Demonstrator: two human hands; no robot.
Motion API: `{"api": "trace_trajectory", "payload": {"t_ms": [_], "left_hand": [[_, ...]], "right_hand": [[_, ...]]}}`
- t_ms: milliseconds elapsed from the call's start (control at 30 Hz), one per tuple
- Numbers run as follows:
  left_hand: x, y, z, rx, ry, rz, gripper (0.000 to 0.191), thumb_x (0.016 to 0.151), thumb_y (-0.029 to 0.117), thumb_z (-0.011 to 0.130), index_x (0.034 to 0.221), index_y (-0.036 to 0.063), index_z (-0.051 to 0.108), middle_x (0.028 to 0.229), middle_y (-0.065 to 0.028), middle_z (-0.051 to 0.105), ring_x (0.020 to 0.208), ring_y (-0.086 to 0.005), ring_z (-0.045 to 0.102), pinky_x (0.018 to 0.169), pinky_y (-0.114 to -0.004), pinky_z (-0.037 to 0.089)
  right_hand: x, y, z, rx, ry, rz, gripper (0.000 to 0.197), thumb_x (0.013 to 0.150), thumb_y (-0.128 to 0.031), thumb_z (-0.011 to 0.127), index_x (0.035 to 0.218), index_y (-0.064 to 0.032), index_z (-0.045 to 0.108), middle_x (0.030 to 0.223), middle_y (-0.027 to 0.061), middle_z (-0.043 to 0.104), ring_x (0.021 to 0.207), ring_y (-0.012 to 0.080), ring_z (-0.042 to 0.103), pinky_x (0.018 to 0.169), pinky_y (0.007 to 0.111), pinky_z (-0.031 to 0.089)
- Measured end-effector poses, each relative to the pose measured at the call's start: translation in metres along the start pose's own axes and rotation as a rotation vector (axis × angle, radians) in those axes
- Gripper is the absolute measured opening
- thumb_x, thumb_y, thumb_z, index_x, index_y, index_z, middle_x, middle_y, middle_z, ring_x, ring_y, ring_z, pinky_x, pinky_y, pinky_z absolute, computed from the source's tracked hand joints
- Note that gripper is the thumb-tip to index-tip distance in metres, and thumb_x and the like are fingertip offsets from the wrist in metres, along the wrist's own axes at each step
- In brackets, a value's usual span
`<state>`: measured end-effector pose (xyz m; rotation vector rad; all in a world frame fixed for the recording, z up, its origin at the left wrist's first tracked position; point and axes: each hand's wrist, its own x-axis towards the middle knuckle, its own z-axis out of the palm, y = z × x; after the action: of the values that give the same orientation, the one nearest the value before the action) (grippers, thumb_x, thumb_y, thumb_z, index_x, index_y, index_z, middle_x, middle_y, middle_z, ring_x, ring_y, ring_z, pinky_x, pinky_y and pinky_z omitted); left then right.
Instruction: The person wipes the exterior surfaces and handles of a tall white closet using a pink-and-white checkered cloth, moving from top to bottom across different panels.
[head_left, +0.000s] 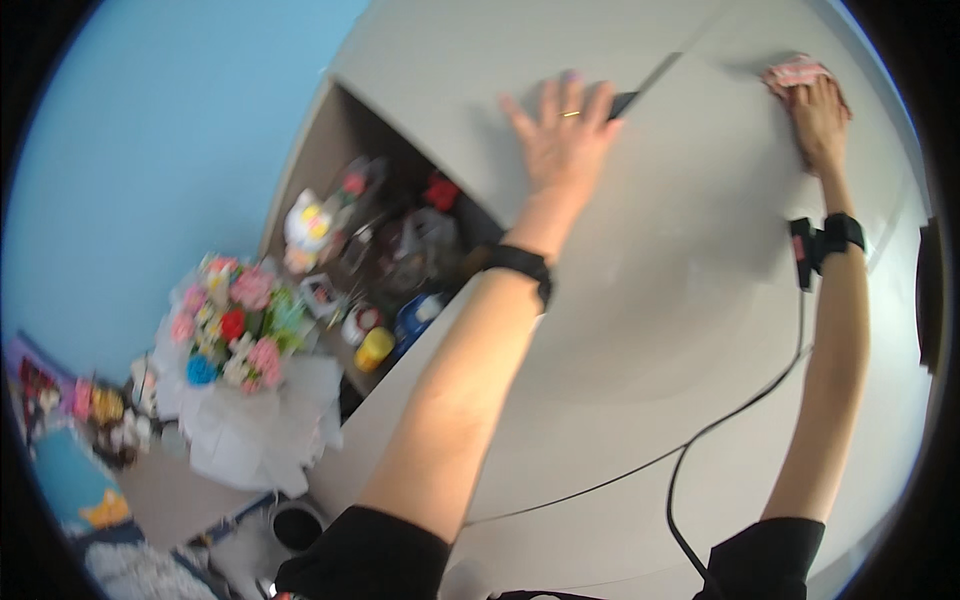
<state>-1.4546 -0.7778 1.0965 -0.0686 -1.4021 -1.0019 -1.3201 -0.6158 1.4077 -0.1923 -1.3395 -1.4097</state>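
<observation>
My left hand (566, 146) lies with fingers spread on the pale grey cabinet door (660, 247), and a gold ring is on one finger. Its fingertips are beside a dark slot-shaped handle (624, 105) at the seam between door panels. Farther up and to the right, my right hand (819, 124) holds a pink-and-white striped cloth (799, 73) against the same pale surface. The palm side of that hand and part of the cloth are hidden. Both wrists wear black bands; a small black device (802, 253) with a cable sits at the right one.
Left of the doors, an open shelf compartment (300, 150) holds a white cat-like figure (307, 225), a yellow-lidded container (374, 349) and several blurred items. A wrapped flower bouquet (240, 322) stands before it. A black cable (739, 405) hangs by my right arm. The wall (165, 112) is blue.
</observation>
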Motion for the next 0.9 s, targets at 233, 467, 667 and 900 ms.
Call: {"api": "trace_trajectory", "payload": {"t_ms": [233,467,667,900], "left_hand": [[-0.012,-0.004,-0.007,0.072,-0.043,0.024,0.045,0.093,0.045,0.048,0.137,0.0343,0.043,0.14,-0.0004,0.045,0.131,-0.0224,0.038,0.106,-0.067,0.01],[-0.011,-0.002,-0.005,0.038,-0.031,0.041,0.045,0.093,0.043,0.051,0.136,0.0347,0.044,0.14,-0.002,0.045,0.13,-0.0239,0.039,0.106,-0.067,0.011],[-0.008,-0.005,-0.007,0.057,-0.021,0.064,0.043,0.093,0.042,0.053,0.135,0.0349,0.046,0.139,-0.0021,0.046,0.13,-0.0237,0.04,0.106,-0.067,0.012],[-0.008,-0.005,-0.007,0.13,-0.097,0.037,0.044,0.094,0.042,0.05,0.137,0.0365,0.043,0.142,0.0033,0.043,0.13,-0.0188,0.039,0.108,-0.063,0.014]], "right_hand": [[-0.041,0.069,0.022,0.178,-0.103,0.426,0.055,0.093,-0.044,0.034,0.139,-0.0143,0.039,0.148,0.0075,0.029,0.138,0.0275,0.021,0.109,0.052,0.02],[0.009,0.028,0.004,0.245,-0.133,0.455,0.064,0.088,-0.053,0.041,0.139,-0.0133,0.042,0.146,0.0066,0.034,0.136,0.0281,0.023,0.107,0.056,0.018],[0.046,-0.063,-0.034,0.355,-0.07,0.295,0.057,0.09,-0.047,0.04,0.135,-0.0127,0.048,0.143,0.0055,0.039,0.135,0.0262,0.025,0.108,0.054,0.015],[0.057,-0.107,-0.037,0.443,0.052,0.26,0.052,0.094,-0.035,0.028,0.137,-0.0129,0.046,0.145,0.004,0.037,0.139,0.0206,0.022,0.113,0.051,0.009]]}}
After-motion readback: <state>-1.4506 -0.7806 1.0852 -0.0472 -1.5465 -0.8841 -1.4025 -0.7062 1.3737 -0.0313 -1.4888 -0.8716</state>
